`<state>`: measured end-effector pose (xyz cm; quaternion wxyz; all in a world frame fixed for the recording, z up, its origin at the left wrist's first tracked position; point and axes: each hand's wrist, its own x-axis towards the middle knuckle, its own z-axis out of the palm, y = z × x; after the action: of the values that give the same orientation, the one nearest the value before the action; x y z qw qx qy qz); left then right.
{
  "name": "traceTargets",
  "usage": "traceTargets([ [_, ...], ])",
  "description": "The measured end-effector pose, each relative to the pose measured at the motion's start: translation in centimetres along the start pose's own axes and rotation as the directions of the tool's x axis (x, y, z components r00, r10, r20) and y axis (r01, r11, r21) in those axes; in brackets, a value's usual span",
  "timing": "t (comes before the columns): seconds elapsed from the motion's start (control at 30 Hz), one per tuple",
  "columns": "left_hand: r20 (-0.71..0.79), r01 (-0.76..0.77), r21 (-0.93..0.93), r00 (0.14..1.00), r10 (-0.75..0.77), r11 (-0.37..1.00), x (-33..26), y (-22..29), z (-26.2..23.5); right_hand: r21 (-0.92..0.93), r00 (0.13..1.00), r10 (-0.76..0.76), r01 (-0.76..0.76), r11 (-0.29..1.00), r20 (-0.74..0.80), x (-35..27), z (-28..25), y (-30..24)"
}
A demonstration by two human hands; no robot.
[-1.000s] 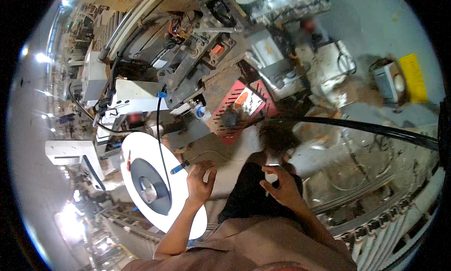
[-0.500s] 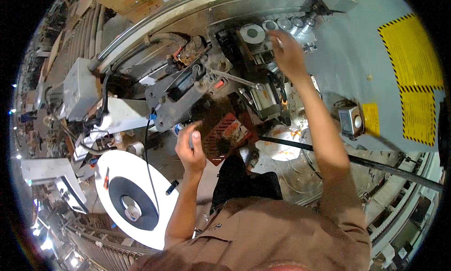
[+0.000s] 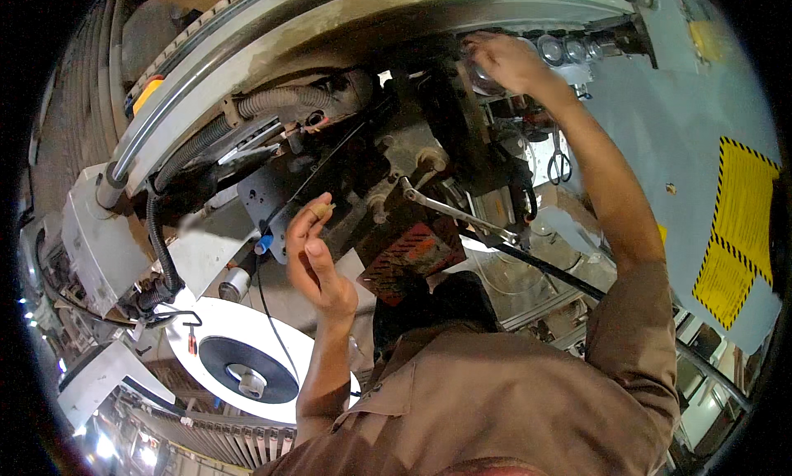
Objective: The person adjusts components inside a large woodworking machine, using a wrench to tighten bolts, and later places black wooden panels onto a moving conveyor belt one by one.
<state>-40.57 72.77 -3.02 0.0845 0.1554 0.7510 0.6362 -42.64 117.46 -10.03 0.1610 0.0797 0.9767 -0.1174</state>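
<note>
The right hand [image 3: 507, 62] reached up over a round part [image 3: 485, 83], its fingers covering so much that I couldn't tell whether they gripped it. The left hand [image 3: 323, 274] hung lower, half curled, thumb and fingers apart. Between them was a grimy metal machine [image 3: 404, 146], in a cluttered workshop with bright lamps [image 3: 105, 445] far below and left of the left hand.

The round part, directly beneath the right hand, looked greyish and glossy, as far as the shadow let me judge. Just right of that hand ran a row of shiny round pieces [image 3: 551, 49]; below its wrist hung scissors [image 3: 559, 167]. A steel wrench [image 3: 458, 210] slanted between the hands, above a red slotted plate [image 3: 412, 257]. A black bar [image 3: 565, 276] crossed below the right forearm. Beneath the left hand sat a white disc [image 3: 186, 332] with a dark ring [image 3: 216, 365], a thin cord [image 3: 272, 327] draped across it.
</note>
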Motion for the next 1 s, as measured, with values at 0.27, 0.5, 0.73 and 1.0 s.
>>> traceTargets([
  [0.27,0.074,0.293,0.088,0.951,-0.299,0.952,1.4,-2.2,1.3,0.002,0.965,0.086,-0.09,0.996,0.246,1.6,-3.8,-1.0],
  [0.5,0.005,0.587,-0.281,0.792,-0.611,0.759,2.9,-3.5,1.5,-0.038,0.997,-0.077,0.078,0.996,0.007,0.8,-2.3,1.6],
  [0.73,-0.052,0.568,-0.267,0.798,-0.6,0.779,2.8,-3.2,1.6,-0.16,0.993,-0.035,0.053,0.986,0.113,0.9,-4.3,-1.0],
  [1.0,-0.022,0.41,0.152,0.911,-0.412,0.899,2.5,-3.5,2.2,0.117,0.973,-0.062,0.037,0.992,0.222,1.8,-3.9,-1.0],
])
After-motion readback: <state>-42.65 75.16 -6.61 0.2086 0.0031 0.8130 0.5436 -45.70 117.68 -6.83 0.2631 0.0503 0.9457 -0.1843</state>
